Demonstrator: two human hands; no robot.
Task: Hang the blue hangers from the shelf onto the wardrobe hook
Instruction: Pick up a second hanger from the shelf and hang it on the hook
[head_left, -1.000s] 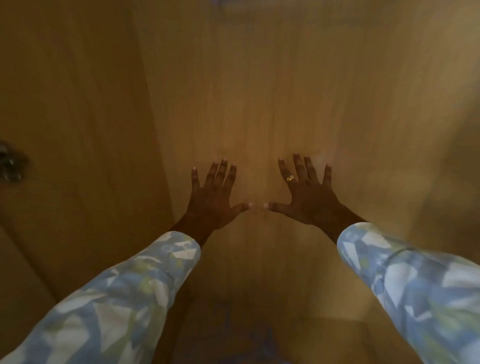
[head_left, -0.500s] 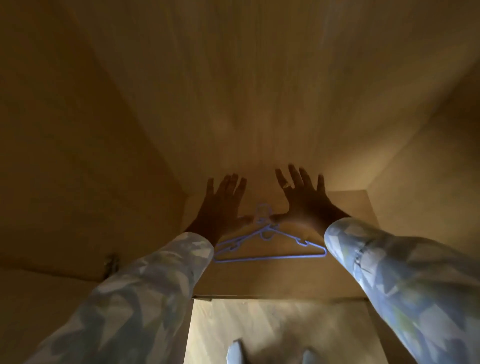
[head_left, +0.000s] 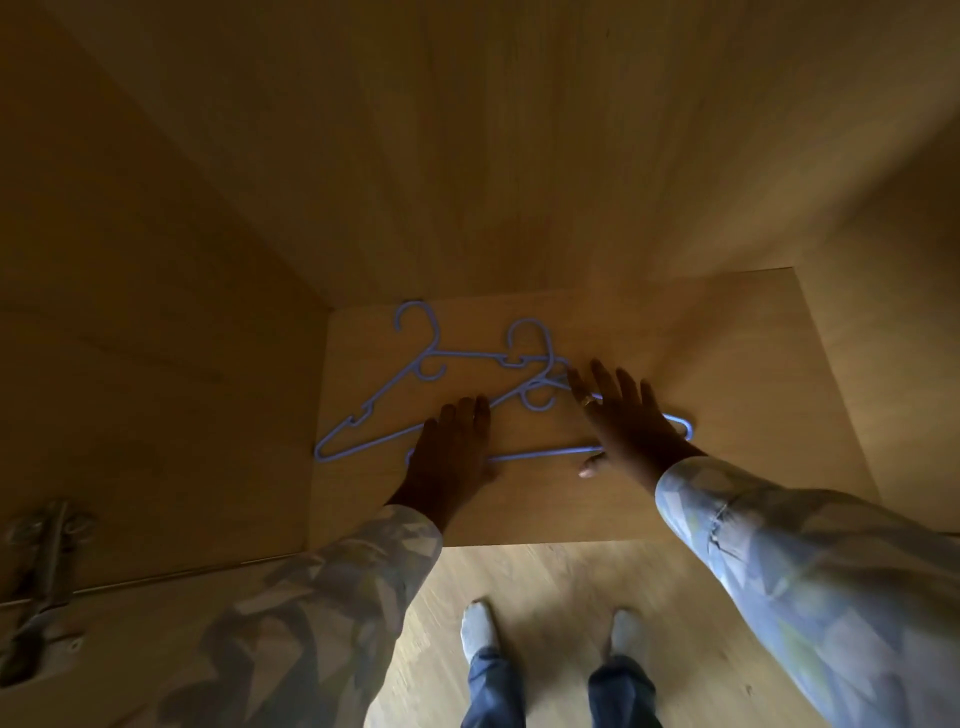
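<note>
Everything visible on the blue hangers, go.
Two thin pale-blue plastic-looking hangers lie flat and overlapping on the wooden shelf, hooks pointing toward the back wall. Each has a curled hook and notched shoulders. The left hand rests over their lower bars; the right hand covers the nearer hanger's right shoulder.

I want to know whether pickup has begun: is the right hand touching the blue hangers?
Cannot tell. In the head view the right hand overlaps the nearer blue hanger on the shelf, fingers spread, but no contact or gap shows plainly.
</note>
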